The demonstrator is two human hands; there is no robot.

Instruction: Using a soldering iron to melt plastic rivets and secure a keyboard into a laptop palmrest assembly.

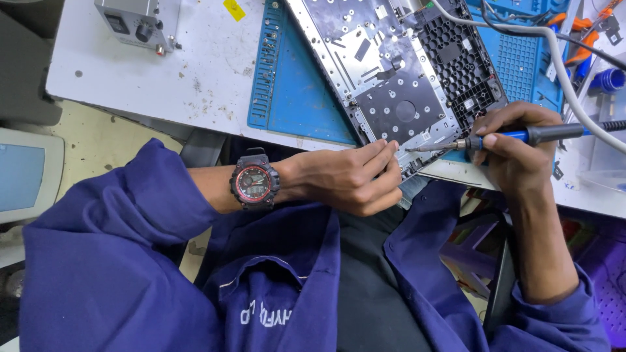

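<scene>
A laptop chassis panel (pixel 391 72), silver metal with a black honeycomb plastic part, lies tilted on a blue work mat (pixel 293 98). My right hand (pixel 515 146) grips a soldering iron (pixel 521 136) with a blue and black handle, its metal tip touching the panel's near edge. My left hand (pixel 355 179) rests at that same edge, fingers pinched together right beside the iron's tip; whether it holds something small I cannot tell. A black and red wristwatch (pixel 254 184) sits on my left wrist.
A grey metal box with knobs (pixel 137 23) stands at the back left of the white table (pixel 163 72). A white cable (pixel 574 91) runs across the right side. Orange-handled tools (pixel 583 42) and a blue cylinder (pixel 610 79) lie at the far right. A monitor corner (pixel 23 176) shows at left.
</scene>
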